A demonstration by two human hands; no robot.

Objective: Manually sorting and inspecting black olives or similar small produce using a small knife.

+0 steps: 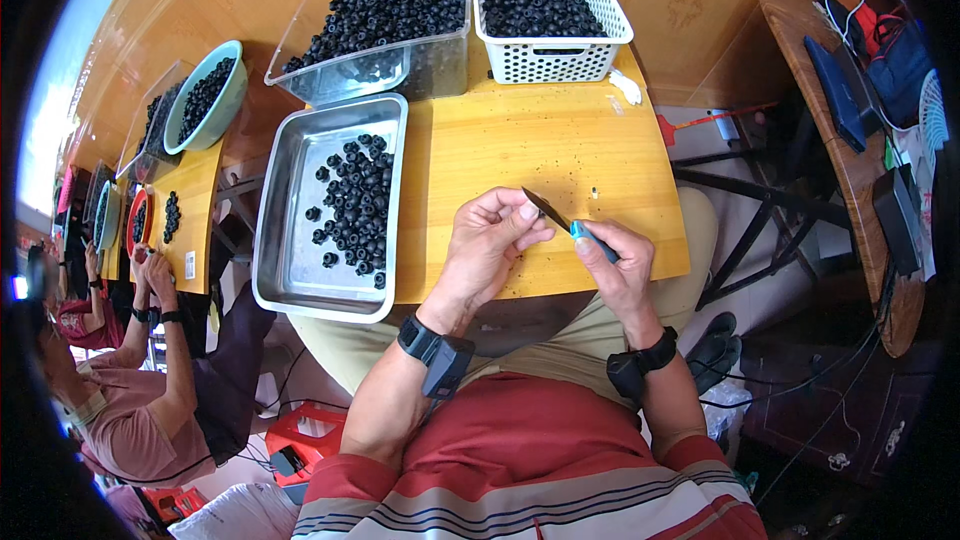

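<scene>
My right hand (622, 268) is wrapped around the teal and dark handle of a small knife (546, 208). Its dark blade points up and left, the tip close to the fingers of my left hand (492, 237). That hand is pinched closed over the table's near part; what sits between thumb and fingertips, if anything, is too small to make out. To its left stands a metal tray (283, 230) holding a loose heap of small black round pieces (357, 202), several with a hole in the top.
A clear plastic bin (437, 70) and a white perforated basket (560, 62), both full of black pieces, stand at the back of the yellow table (470, 155). Dark crumbs dot the tabletop. At left, a person (150, 380) works beside a green bowl (229, 98). A brown table (830, 130) stands at right.
</scene>
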